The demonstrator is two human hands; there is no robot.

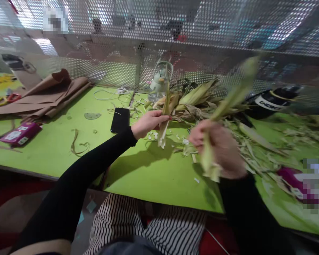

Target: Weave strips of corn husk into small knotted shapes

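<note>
My left hand pinches a narrow, dry corn husk upright over the green table. In my right hand is a longer, greener corn husk, its upper end tilted to the right and its torn pale base sticking out below the fist. Motion blurs that hand and its husk. Behind both hands lies a pile of corn husks, some pale green, others brown and dry. Small torn scraps are strewn on the table between the hands.
A phone lies left of my left hand. A clear bottle stands at the back, before a perforated metal screen. Brown paper, scissors and a purple box are leftward; a black bottle lies at right.
</note>
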